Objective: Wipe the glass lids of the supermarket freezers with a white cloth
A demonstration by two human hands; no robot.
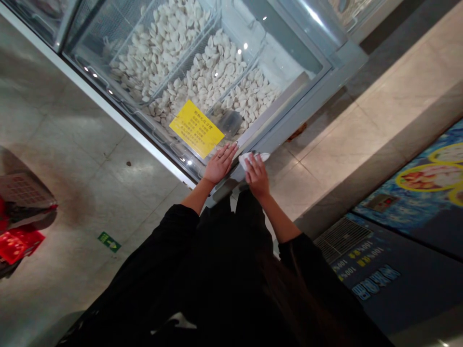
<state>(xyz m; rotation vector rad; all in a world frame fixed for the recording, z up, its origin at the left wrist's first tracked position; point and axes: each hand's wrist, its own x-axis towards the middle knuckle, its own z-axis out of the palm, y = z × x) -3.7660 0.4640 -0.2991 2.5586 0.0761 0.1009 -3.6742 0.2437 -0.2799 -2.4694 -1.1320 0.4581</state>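
Observation:
My left hand (220, 164) lies flat with fingers stretched on the glass lid near the corner of a chest freezer (307, 106). Just beyond its fingers is a yellow paper sign (197, 129) with printed writing. My right hand (257, 176) presses a white cloth (265, 156) against the freezer's end rim, fingers over the cloth. Whether it is cloth or folded tissue is hard to tell. Under the glass, heaps of white dumplings (217, 62) sit in compartments split by wire dividers (184, 60). A grey scoop-like container (230, 123) rests among them.
Along the right stands a dark blue freezer (408, 270) with printed food pictures and a vent grille (343, 238). At far left are a pinkish basket (27, 195) and red items (21, 243). A green arrow sign (109, 242) is on the tiled floor (137, 193).

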